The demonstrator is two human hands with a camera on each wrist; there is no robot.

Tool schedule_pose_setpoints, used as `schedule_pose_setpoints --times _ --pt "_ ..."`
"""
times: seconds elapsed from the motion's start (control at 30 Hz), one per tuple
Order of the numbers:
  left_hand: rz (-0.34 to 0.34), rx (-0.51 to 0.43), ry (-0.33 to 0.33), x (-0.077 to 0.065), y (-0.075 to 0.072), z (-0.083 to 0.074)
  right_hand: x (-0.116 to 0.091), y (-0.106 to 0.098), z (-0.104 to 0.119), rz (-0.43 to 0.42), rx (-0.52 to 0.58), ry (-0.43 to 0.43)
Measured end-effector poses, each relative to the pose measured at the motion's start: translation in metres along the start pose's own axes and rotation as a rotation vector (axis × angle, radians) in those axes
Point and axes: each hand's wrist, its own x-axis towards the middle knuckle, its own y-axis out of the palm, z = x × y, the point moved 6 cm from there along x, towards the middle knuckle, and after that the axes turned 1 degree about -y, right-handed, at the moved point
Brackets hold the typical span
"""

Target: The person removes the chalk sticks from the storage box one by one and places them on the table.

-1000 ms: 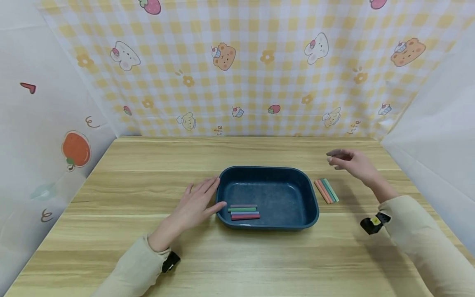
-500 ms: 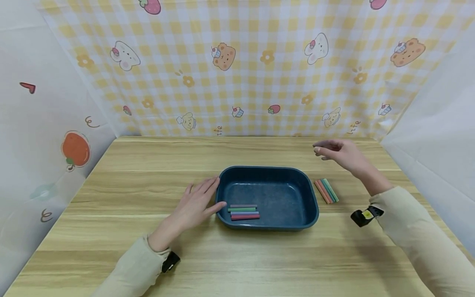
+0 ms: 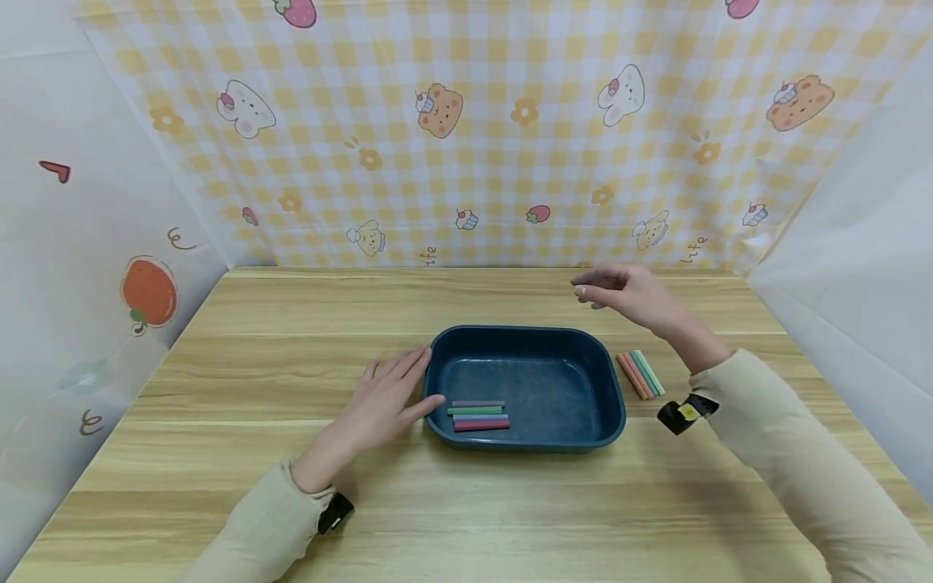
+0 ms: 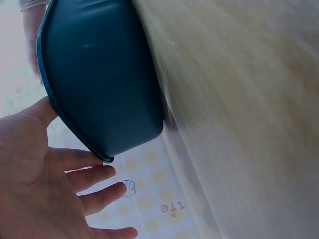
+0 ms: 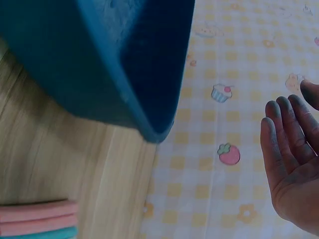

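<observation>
In the head view a dark blue rectangular basin (image 3: 532, 445) stands on the wooden table. Several chalk sticks (image 3: 479, 423) in purple, green, blue and red lie side by side in its front left corner. My left hand (image 3: 386, 401) rests at the basin's left end, thumb and fingertips at the rim, fingers nearly straight; the left wrist view shows its spread fingers (image 4: 92, 177). Raised beyond the basin's back right corner, my right hand (image 3: 630, 295) has loosely bent fingers. Its palm (image 5: 299, 191) shows nothing held in the right wrist view, with greyish dust on the fingers.
More chalk sticks (image 3: 641, 374), orange, pink, teal and green, lie in a row on the table (image 3: 350, 300) just right of the basin. A yellow checked cloth (image 3: 496, 162) hangs behind the table, and white sheets (image 3: 867, 210) flank both sides.
My right hand has moved left from above the right-hand chalk row, rising first, to near the basin's back right corner. The left hand, basin and chalk sticks have stayed put.
</observation>
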Motion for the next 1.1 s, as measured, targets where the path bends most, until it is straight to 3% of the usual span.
schedule_pose_setpoints --times 0.63,0.87,1.1 --pt "0.01 -0.025 -0.002 0.0 0.0 0.001 0.029 0.058 0.043 0.178 0.032 -0.24" --pt "0.011 -0.019 -0.006 0.0 0.0 0.001 0.035 0.078 0.045 0.231 -0.018 -0.308" --pt "0.021 -0.024 -0.015 0.0 0.001 0.001 0.04 0.103 0.041 0.347 -0.083 -0.332"
